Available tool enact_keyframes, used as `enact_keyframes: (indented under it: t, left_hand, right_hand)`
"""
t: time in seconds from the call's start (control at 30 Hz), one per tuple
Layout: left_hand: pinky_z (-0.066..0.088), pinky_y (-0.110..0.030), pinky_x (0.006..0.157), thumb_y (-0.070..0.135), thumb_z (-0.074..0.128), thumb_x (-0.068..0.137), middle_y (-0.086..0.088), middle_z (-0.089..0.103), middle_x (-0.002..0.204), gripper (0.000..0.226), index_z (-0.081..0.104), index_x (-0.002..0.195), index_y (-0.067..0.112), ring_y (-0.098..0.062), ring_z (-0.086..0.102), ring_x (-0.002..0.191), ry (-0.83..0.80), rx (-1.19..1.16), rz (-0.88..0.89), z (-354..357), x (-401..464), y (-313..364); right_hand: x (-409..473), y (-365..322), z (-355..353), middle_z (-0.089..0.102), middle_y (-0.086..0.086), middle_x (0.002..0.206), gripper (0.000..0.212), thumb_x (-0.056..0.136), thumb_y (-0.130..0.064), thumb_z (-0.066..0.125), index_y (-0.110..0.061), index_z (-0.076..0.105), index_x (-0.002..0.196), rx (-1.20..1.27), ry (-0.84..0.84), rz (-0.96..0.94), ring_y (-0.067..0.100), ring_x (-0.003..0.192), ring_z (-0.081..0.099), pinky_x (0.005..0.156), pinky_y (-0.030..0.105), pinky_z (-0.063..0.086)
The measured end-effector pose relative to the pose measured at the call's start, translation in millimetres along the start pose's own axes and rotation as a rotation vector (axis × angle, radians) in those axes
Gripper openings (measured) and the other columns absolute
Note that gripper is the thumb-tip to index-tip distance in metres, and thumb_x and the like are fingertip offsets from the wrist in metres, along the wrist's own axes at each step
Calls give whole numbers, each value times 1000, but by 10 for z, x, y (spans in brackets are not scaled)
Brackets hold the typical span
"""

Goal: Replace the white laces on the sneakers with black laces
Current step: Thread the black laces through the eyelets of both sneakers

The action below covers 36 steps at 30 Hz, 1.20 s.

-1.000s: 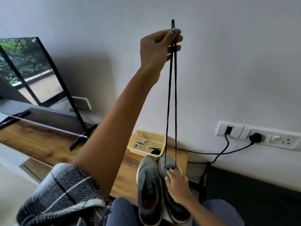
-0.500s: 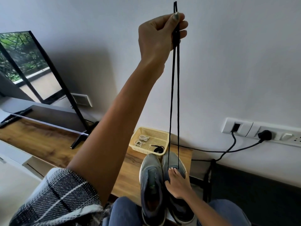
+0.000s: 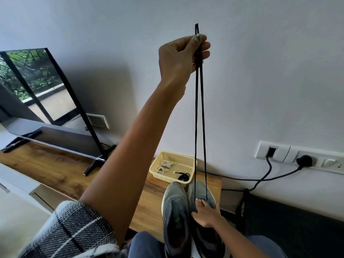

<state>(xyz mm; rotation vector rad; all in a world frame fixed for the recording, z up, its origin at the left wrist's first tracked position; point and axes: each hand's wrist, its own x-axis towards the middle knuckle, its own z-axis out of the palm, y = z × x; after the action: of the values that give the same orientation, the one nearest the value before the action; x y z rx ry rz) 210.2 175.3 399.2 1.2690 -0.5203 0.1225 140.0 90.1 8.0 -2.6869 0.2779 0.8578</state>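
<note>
Two strands, one black lace, drawn taut from shoe to raised hand.

Nearest, the right hand (image 3: 204,213) rests on the right sneaker (image 3: 202,229) at the counter (image 3: 55,170) edge, fingers relaxed by the lowest eyelets. From there the black lace (image 3: 200,118) runs straight up, both ends even, pinched between thumb and fingers of the left hand (image 3: 183,54). Beyond, white laces (image 3: 163,166) lie in the basket (image 3: 173,175).

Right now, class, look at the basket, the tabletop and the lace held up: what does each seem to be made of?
Basket: likely moulded plastic, pale yellow and matt, with a fine perforated mesh wall.
Tabletop: wood or wood-look laminate, with brown grain streaks and a low sheen; which one is unclear.
Black lace: seemingly woven textile cord, matt, its two thin strands running straight from the left hand to the right sneaker.
</note>
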Motion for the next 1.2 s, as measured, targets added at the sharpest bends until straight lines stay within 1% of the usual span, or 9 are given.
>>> enact_keyframes:
  t: [0.13,0.23,0.37,0.5,0.63,0.7,0.8,1.03,1.2]
  left_hand:
    - [56,-23,67,11,61,94,-10,74,88,14,71,98,2,-18,73,77,-21,-20,-20,-57,-28,14]
    - [57,-24,69,12,61,94,-9,74,89,13,71,98,4,-18,73,79,-24,-19,-24,-69,-49,39]
    - [59,-29,75,14,61,94,-7,75,92,14,71,100,5,-18,73,81,-35,-8,-24,-66,-105,68]
    - [59,-29,76,17,61,94,-6,75,95,17,71,103,7,-17,73,82,-64,6,-27,-53,-211,68]
    - [58,-27,74,18,60,95,-6,74,97,20,70,107,5,-17,73,83,-99,4,-38,-13,-350,30]
    - [58,-27,74,17,59,96,-7,74,98,20,69,108,5,-17,73,83,-116,10,-40,2,-435,-9]
    - [58,-27,72,16,58,96,-9,74,98,20,69,107,3,-19,73,84,-138,0,-67,6,-554,-93]
    - [58,-27,76,17,55,98,-7,74,94,19,69,105,6,-16,72,81,-33,-25,-165,-261,-754,-420]
    - [46,-14,56,20,51,99,4,71,86,17,68,100,19,-6,64,65,28,269,-220,-635,-1026,-966]
  right_hand:
    - [-133,-8,-50,3,2,161,63,101,-44,25,-17,4,154,139,122,-40,17,148,1,116,51,-1]
    - [-306,-34,-212,29,10,154,52,101,-36,31,-8,35,145,308,196,-62,25,142,27,114,46,20]
    - [-684,-67,-665,68,19,102,31,97,-25,45,-5,68,100,483,342,-214,34,88,64,73,34,50]
    - [-1328,-229,-1390,65,3,71,15,93,-21,57,-10,64,85,788,702,-397,15,61,58,60,32,50]
    - [-1828,-421,-2034,62,-2,90,20,89,-28,65,-17,58,104,918,1085,-581,9,77,58,66,25,48]
    - [-1956,-495,-2180,65,0,98,30,91,-30,64,-14,58,116,949,1063,-614,5,82,60,69,18,46]
    - [-2071,-572,-2201,71,7,90,17,94,-21,59,-9,64,106,1025,1060,-651,6,78,67,66,11,47]
    - [-2042,-442,-1955,70,3,76,11,92,-16,61,-9,69,91,1185,1021,-578,16,70,69,66,23,54]
    - [-1845,-234,-1629,65,6,72,11,92,-9,60,-6,68,98,1306,898,-487,14,62,65,67,28,56]
